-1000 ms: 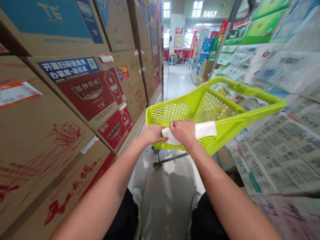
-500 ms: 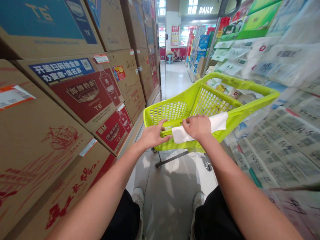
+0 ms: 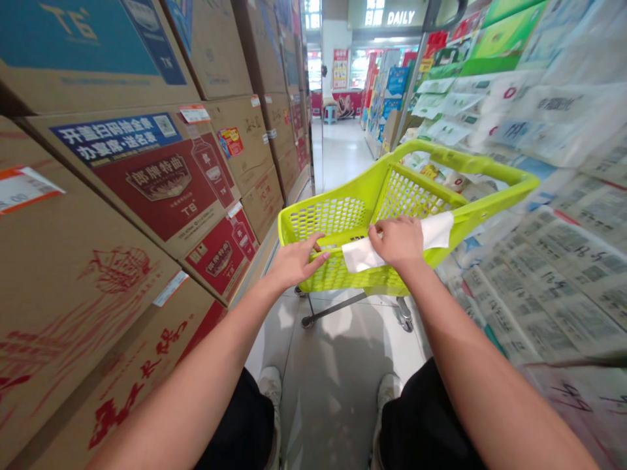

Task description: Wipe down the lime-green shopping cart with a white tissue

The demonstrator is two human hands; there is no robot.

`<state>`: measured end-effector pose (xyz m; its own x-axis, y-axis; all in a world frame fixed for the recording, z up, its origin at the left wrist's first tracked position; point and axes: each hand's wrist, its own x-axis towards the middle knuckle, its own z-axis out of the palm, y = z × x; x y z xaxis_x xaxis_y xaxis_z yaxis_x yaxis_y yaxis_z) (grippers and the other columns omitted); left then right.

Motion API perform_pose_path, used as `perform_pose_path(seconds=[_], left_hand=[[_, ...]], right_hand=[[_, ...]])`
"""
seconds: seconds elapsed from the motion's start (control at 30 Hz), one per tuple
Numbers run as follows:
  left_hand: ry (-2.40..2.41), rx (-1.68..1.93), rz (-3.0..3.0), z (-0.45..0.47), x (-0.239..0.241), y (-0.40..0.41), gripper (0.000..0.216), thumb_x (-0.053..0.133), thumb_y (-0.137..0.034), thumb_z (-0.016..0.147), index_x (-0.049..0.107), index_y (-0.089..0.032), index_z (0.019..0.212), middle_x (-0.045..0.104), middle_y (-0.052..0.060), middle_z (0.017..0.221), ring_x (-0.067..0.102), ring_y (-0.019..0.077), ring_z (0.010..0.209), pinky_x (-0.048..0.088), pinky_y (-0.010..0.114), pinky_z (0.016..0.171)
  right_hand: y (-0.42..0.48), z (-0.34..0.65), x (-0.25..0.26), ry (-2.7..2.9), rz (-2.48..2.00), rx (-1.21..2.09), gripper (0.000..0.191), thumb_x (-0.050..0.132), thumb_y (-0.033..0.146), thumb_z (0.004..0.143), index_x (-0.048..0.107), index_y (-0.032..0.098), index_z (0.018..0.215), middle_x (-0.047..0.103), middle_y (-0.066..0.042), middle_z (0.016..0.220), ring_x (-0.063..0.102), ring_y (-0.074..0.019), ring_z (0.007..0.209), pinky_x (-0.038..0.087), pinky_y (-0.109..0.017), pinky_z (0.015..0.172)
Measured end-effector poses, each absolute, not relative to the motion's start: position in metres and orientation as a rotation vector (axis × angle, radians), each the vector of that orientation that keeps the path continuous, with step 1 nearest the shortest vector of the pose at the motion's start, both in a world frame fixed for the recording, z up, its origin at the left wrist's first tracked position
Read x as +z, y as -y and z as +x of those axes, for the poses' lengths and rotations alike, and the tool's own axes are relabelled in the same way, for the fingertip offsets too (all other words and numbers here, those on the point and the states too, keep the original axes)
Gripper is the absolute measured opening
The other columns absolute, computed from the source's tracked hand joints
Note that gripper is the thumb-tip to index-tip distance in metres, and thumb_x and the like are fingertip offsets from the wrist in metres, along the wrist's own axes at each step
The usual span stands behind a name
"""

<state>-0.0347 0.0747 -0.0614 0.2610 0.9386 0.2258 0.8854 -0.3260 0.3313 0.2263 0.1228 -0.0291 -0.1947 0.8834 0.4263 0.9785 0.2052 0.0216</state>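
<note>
A lime-green plastic shopping cart stands at an angle in front of me, its push handle to the right. A white cloth is draped along the cart's near rim. Over that cloth lies my right hand, its fingers curled round the rim and pressing the cloth to it. My left hand grips the same rim further left, fingers over the top and thumb on the outer side. The fingertips of both hands are partly hidden. Through the holes the cart's basket shows no goods.
Stacked cardboard cartons line the left side. Packs of tissue paper are piled along the right. A metal post rises behind the cart. Further down the aisle stands a blue stool. My shoes are on the tiled floor.
My right hand has slid slightly right along the rim with the cloth. The left hand stays at nearly the same spot on the rim. The cart appears shifted slightly left in view.
</note>
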Motion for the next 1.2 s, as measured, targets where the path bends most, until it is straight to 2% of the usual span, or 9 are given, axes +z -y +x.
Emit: perform_pose_path(seconds=[0.1,0.27,0.4,0.5,0.6,0.77,0.97,1.07,1.2], left_hand=[[-1.663,0.744,2.353,-0.034,-0.065,-0.076,0.071,0.031,-0.065,0.106,0.039,-0.022,0.162,0.073,0.006,0.138,0.072,0.031,0.12,0.054,0.043,0.1],[-1.7,0.728,2.324,-0.039,-0.063,-0.077,0.067,0.028,-0.063,0.107,0.044,-0.024,0.159,0.073,0.004,0.138,0.069,0.0321,0.126,0.053,0.043,0.101],[-1.663,0.628,2.356,-0.04,-0.057,-0.074,0.067,0.035,-0.065,0.105,0.046,-0.024,0.157,0.072,0.004,0.138,0.071,0.0306,0.121,0.053,0.042,0.099],[-1.623,0.652,2.353,-0.039,-0.059,-0.073,0.067,0.038,-0.066,0.104,0.046,-0.025,0.157,0.072,0.004,0.138,0.071,0.028,0.119,0.053,0.04,0.101],[-1.575,0.732,2.377,-0.037,-0.063,-0.075,0.066,0.038,-0.065,0.105,0.047,-0.023,0.156,0.071,0.006,0.138,0.069,0.0269,0.124,0.051,0.04,0.107],[-1.608,0.759,2.407,-0.038,-0.062,-0.075,0.064,0.037,-0.063,0.106,0.055,-0.019,0.15,0.07,0.01,0.141,0.062,0.0285,0.134,0.047,0.044,0.117],[-1.657,0.594,2.401,-0.041,-0.055,-0.071,0.062,0.037,-0.063,0.106,0.057,-0.023,0.149,0.073,0.008,0.137,0.065,0.0295,0.132,0.05,0.045,0.112],[-1.591,0.675,2.406,-0.041,-0.058,-0.072,0.065,0.035,-0.062,0.107,0.048,-0.022,0.156,0.072,0.007,0.138,0.066,0.0278,0.13,0.051,0.043,0.11],[-1.596,0.663,2.435,-0.039,-0.062,-0.073,0.068,0.034,-0.064,0.106,0.048,-0.021,0.157,0.073,0.008,0.137,0.067,0.0286,0.129,0.051,0.043,0.11]], right_hand=[[-0.105,0.205,-0.038,2.296,-1.603,-0.365,0.051,0.039,0.046,0.11,0.082,0.02,0.098,0.081,-0.012,0.107,0.065,-0.0321,0.108,0.03,-0.047,0.099],[-0.083,0.173,-0.049,2.476,-1.269,-0.271,0.048,0.038,0.05,0.111,0.076,0.022,0.118,0.079,-0.011,0.117,0.062,-0.029,0.113,0.03,-0.045,0.105],[-0.105,0.198,-0.042,2.304,-1.489,-0.363,0.056,0.031,0.041,0.112,0.081,0.017,0.107,0.078,-0.014,0.111,0.061,-0.0299,0.113,0.022,-0.045,0.118],[-0.119,0.219,-0.037,2.151,-1.662,-0.429,0.054,0.035,0.04,0.11,0.082,0.014,0.105,0.077,-0.017,0.111,0.06,-0.0325,0.111,0.027,-0.046,0.113],[-0.109,0.211,-0.039,2.276,-1.557,-0.362,0.058,0.03,0.045,0.112,0.08,0.017,0.109,0.077,-0.015,0.112,0.061,-0.031,0.108,0.031,-0.044,0.104],[-0.08,0.17,-0.047,2.579,-1.146,-0.252,0.05,0.034,0.047,0.112,0.069,0.021,0.135,0.076,-0.012,0.119,0.062,-0.0276,0.111,0.031,-0.039,0.097],[-0.111,0.208,-0.029,2.372,-1.625,-0.335,0.057,0.033,0.045,0.112,0.08,0.017,0.098,0.079,-0.016,0.1,0.068,-0.0296,0.098,0.032,-0.04,0.088],[-0.123,0.232,-0.026,2.184,-1.772,-0.386,0.058,0.033,0.045,0.111,0.081,0.016,0.097,0.079,-0.017,0.098,0.068,-0.0316,0.098,0.032,-0.041,0.087],[-0.105,0.215,-0.038,2.268,-1.603,-0.362,0.055,0.035,0.05,0.11,0.08,0.019,0.099,0.079,-0.013,0.105,0.063,-0.0326,0.107,0.03,-0.044,0.095]])
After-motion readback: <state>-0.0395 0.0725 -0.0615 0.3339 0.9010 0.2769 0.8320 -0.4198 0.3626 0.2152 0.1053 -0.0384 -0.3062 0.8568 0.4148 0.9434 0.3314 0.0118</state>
